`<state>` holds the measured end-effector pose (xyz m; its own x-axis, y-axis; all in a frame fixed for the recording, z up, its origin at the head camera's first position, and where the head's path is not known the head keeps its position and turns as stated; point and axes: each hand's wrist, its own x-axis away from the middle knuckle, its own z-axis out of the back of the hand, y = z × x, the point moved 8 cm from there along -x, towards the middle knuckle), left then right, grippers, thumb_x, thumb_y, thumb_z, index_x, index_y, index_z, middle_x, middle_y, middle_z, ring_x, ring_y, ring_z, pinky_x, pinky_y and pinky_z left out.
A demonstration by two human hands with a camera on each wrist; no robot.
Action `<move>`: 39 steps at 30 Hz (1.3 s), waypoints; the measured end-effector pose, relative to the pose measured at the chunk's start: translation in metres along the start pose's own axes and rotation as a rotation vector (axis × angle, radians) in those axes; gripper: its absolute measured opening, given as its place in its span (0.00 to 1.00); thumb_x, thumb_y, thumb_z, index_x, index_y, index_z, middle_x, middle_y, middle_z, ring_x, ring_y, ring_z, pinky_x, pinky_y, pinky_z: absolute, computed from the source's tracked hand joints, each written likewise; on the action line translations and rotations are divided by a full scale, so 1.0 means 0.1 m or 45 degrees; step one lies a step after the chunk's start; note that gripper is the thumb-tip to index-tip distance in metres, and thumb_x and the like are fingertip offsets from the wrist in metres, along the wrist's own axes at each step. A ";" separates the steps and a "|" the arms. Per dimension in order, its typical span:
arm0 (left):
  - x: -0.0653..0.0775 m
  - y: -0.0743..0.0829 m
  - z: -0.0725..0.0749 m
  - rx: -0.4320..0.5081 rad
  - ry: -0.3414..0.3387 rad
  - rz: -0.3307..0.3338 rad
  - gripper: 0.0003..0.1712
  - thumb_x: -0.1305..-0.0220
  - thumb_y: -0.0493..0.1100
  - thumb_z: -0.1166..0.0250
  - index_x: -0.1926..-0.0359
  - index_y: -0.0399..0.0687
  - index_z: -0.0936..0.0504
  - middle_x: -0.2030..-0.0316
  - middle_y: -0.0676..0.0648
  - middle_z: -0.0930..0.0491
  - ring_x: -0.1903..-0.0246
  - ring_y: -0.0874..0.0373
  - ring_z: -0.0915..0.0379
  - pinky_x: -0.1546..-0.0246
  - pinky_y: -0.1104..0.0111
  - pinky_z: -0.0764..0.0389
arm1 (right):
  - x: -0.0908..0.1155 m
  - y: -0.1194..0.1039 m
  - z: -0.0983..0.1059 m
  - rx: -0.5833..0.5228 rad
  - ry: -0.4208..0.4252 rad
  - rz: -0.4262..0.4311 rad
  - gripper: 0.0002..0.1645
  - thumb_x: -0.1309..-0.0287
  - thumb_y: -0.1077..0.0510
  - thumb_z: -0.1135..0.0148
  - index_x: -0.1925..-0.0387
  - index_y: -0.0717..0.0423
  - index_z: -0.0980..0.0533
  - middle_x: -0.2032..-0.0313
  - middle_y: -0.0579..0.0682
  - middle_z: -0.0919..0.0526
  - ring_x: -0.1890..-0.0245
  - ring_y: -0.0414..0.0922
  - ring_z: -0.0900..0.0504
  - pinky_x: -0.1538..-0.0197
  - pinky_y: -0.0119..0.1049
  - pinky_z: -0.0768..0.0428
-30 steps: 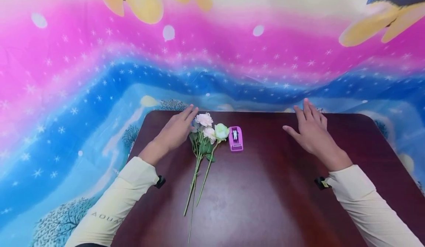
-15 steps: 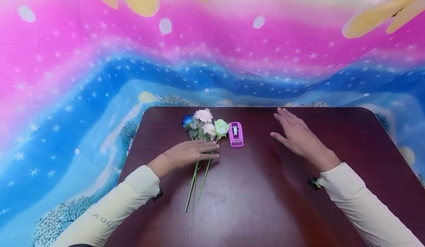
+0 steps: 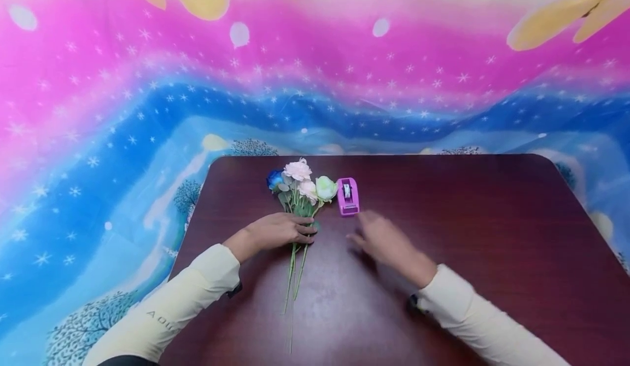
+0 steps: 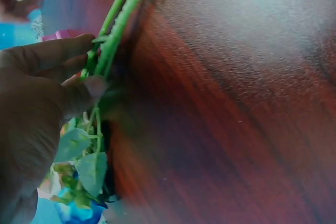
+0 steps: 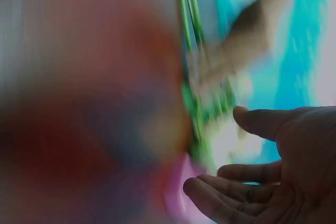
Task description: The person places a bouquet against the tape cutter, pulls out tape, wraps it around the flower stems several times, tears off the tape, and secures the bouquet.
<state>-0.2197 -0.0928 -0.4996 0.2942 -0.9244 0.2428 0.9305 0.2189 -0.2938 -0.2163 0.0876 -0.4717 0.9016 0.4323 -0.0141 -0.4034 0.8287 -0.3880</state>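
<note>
A person's left hand [image 3: 275, 231] pinched the stems [image 4: 125, 17] of flowers [image 3: 308, 192] lying left of center, blooms [image 3: 297, 170] toward the far edge of the desk [image 3: 492, 245], as the right hand [image 3: 389, 243], thumb apart from fingers, hung near a purple tape dispenser [image 3: 348, 204] beside the blooms.

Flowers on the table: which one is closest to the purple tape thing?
The pale green flower, the only green bloom, right beside the purple tape dispenser. The two pale pink flowers are farther from it, and the blue flower is farthest.
</note>
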 end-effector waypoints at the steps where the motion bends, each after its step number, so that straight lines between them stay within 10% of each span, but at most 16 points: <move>1: 0.01 -0.01 0.00 0.018 0.016 0.007 0.32 0.33 0.33 0.36 0.32 0.65 0.22 0.29 0.56 0.27 0.26 0.57 0.35 0.35 0.66 0.23 | 0.02 -0.12 -0.12 -0.017 -0.008 -0.007 0.26 0.37 0.47 0.30 0.50 0.65 0.24 0.61 0.57 0.18 0.66 0.49 0.17 0.61 0.43 0.14; 12: 0.10 0.04 -0.07 0.206 0.298 0.030 0.16 0.34 0.34 0.36 0.50 0.54 0.12 0.49 0.53 0.15 0.43 0.57 0.22 0.45 0.66 0.18 | 0.10 -0.94 -0.99 0.071 -0.010 0.017 0.38 0.36 0.33 0.36 0.48 0.65 0.24 0.57 0.57 0.21 0.58 0.51 0.19 0.56 0.44 0.15; 24: 0.19 0.16 -0.13 0.081 0.464 0.053 0.17 0.32 0.35 0.37 0.45 0.51 0.14 0.48 0.51 0.16 0.46 0.56 0.23 0.45 0.64 0.22 | 0.09 -1.18 -0.93 0.510 0.402 0.024 0.15 0.52 0.62 0.26 0.73 0.59 0.28 0.79 0.48 0.31 0.80 0.41 0.29 0.82 0.30 0.25; 33: 0.26 0.25 -0.22 -0.061 0.581 0.024 0.19 0.33 0.36 0.39 0.43 0.48 0.15 0.49 0.49 0.16 0.48 0.55 0.23 0.44 0.61 0.24 | -0.01 -1.14 -0.96 0.580 0.223 0.033 0.09 0.45 0.63 0.33 0.73 0.62 0.27 0.79 0.49 0.30 0.83 0.40 0.29 0.83 0.30 0.27; 39: 0.29 0.28 -0.18 -0.222 0.675 0.004 0.18 0.30 0.38 0.45 0.47 0.46 0.14 0.53 0.49 0.14 0.51 0.55 0.19 0.46 0.61 0.21 | -0.03 -1.05 -1.01 0.365 0.045 -0.114 0.05 0.33 0.66 0.45 0.66 0.65 0.29 0.74 0.54 0.28 0.77 0.46 0.25 0.79 0.34 0.22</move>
<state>-0.1894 -0.1186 -0.5173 0.1051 -0.9642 -0.2433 0.8665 0.2089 -0.4535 -0.1613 -0.0367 -0.5236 0.9383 0.3447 -0.0260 -0.3454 0.9317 -0.1129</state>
